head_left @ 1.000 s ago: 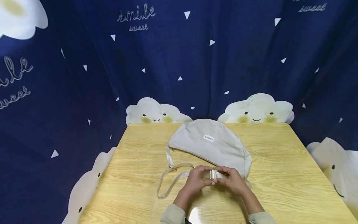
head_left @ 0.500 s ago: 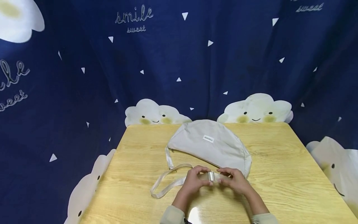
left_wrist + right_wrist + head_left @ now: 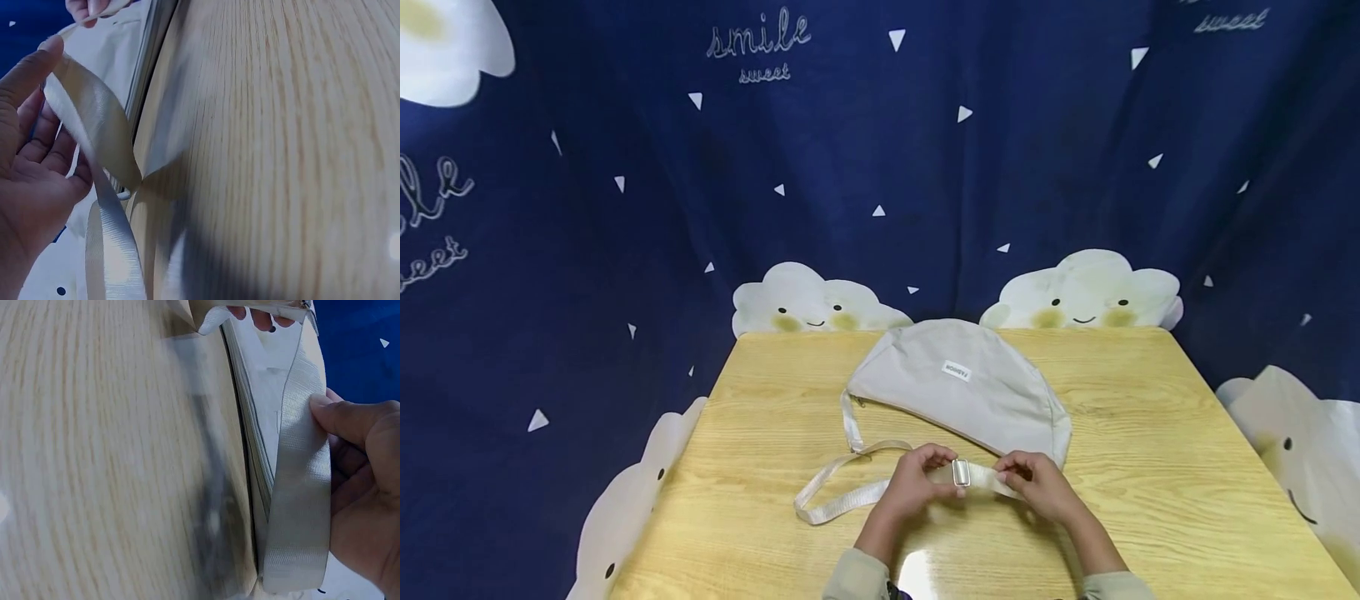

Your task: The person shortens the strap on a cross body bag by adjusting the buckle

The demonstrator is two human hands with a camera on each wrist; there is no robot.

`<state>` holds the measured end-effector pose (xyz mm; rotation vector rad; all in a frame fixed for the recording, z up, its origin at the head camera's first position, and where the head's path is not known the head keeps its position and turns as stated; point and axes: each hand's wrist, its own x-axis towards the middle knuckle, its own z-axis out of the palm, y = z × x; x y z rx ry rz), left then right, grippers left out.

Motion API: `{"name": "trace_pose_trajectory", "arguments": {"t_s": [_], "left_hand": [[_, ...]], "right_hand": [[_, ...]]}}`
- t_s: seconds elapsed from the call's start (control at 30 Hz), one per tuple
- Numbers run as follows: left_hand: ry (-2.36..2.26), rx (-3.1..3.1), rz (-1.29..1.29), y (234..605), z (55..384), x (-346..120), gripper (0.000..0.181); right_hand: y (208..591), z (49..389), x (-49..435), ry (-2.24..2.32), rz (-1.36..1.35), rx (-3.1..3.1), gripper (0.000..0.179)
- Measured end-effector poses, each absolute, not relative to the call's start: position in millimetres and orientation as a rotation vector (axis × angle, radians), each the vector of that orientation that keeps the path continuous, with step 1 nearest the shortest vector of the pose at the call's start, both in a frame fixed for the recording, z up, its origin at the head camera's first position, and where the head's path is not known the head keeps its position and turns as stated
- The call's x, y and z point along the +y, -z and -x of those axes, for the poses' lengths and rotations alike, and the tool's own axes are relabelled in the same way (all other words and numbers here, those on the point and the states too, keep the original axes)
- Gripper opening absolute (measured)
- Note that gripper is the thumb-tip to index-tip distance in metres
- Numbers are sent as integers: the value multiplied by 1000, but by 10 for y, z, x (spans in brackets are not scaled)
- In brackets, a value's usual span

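A light beige half-moon bag (image 3: 955, 387) with a small white label lies on the wooden table, its zip edge facing the hands. Its webbing strap (image 3: 850, 500) loops out on the left and runs across between both hands. My left hand (image 3: 917, 483) holds the strap at the metal slide buckle (image 3: 961, 472), thumb below and fingers above. To the right of the buckle, my right hand (image 3: 1037, 483) pinches the flat strap between thumb and fingers. In the right wrist view the webbing (image 3: 300, 475) hangs broad and smooth past the right thumb. The left wrist view shows the strap (image 3: 94, 119) twisting downward.
The wooden table (image 3: 1150, 433) stretches out on both sides of the bag. Behind it hangs a dark blue curtain (image 3: 820, 208) with printed white clouds and triangles. A bright light reflection lies near the table's front.
My right hand has moved away from the buckle, further right along the strap, baring more webbing between the hands. The buckle has shifted slightly left with my left hand. The strap loop has spread left.
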<state>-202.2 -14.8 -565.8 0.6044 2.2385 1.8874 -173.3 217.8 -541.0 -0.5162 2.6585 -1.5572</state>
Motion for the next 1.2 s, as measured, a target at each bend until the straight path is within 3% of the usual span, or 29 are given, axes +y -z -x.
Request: {"name": "trace_pose_trajectory", "arguments": {"t_s": [0.73,1.2], "left_hand": [[-1838,2234,-637,5575,2013,-227,36],[-1830,2205,-657,5553,2044,-191,40]], "right_hand": [[5501,1828,2154,1673,513,2557,9],[5475,1878,2080,1611,509,2569,5]]}}
